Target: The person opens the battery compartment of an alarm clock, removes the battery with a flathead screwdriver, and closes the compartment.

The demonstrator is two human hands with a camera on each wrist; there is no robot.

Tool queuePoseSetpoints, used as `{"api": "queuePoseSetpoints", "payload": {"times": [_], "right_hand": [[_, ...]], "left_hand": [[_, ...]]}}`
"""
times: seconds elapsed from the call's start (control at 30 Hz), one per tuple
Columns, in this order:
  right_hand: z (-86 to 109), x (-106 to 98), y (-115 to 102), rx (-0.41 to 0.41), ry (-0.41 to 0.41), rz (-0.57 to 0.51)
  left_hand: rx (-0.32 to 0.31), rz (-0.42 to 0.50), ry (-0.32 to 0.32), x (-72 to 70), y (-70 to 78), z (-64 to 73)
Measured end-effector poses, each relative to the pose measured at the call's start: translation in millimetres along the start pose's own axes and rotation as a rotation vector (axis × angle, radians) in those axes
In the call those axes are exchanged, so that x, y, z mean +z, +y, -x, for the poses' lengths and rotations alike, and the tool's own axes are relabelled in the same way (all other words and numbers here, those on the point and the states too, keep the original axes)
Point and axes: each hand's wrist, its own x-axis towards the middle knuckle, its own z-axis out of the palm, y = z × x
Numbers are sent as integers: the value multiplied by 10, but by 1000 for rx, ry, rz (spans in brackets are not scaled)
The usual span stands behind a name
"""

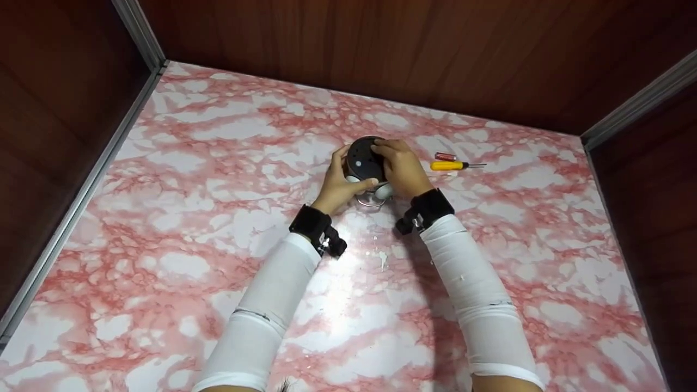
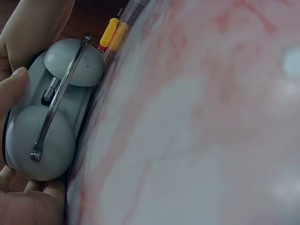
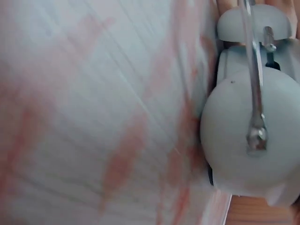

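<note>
Both hands hold a pale grey twin-bell alarm clock, its black back facing up and its bells toward the person. My left hand grips the left side, thumb along the lower edge of the back. On the other side my right hand holds the clock, its fingertips bent onto the back. In the left wrist view, a metal carrying handle bridges the two bells, and a small hammer sits between them. The nearer bell fills much of the right wrist view's right side. The dial is hidden.
Right of the clock lie a yellow-handled screwdriver and a short red-handled tool on the red-and-white marbled tabletop. Dark wood panels wall in the back and both sides.
</note>
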Motion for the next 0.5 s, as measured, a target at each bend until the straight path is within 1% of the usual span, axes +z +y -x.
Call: {"api": "queuePoseSetpoints", "payload": {"times": [0.1, 0.27, 0.5], "right_hand": [[31, -21, 39, -36, -44, -9], [74, -60, 70, -110, -99, 50], [162, -148, 125, -175, -127, 80]], "left_hand": [[3, 3, 3, -7, -5, 4], [6, 21, 5, -11, -15, 10], [2, 22, 0, -11, 4, 14]]}}
